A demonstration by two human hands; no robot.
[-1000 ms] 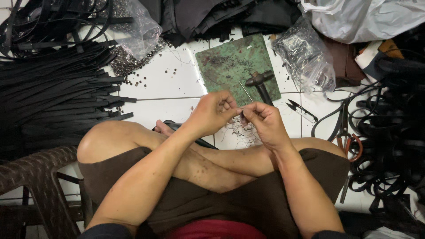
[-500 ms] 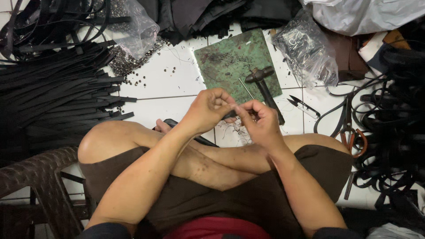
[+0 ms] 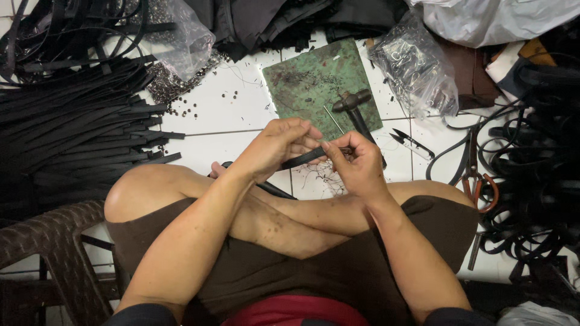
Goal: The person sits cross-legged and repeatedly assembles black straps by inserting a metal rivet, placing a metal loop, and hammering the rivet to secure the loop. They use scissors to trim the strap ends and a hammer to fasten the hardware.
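Both hands work above the crossed legs, the left hand (image 3: 275, 148) with fingers clamped on a black strap (image 3: 304, 158) and the right hand (image 3: 356, 163) pinching its end, where a loose pinch could let the strap slip toward the hammer (image 3: 356, 111) on the floor tiles.

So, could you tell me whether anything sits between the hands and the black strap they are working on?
Nothing visible does: the left hand and right hand both already grip the black strap, held above the white tiled floor.
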